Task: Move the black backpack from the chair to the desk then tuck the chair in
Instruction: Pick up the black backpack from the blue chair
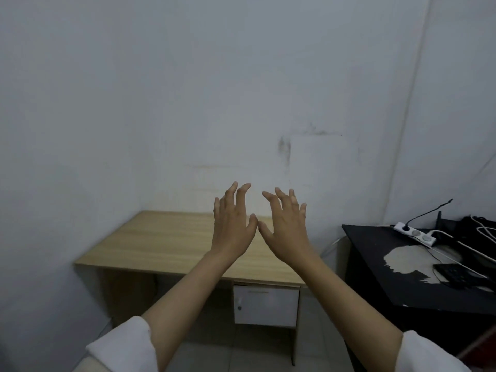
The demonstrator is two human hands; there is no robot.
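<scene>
Hands (233, 226) (287, 232) empty, fingers (243, 194) spread, above desk (161, 242)

A light wood-grain desk (166, 245) stands against a pale wall, its left end set into the room's corner. Its top is bare. Under the right end of the front edge hangs a white cabinet door (265, 304) with a small round lock.

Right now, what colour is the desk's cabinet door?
White, on the cabinet door, seen in the head view.
</scene>
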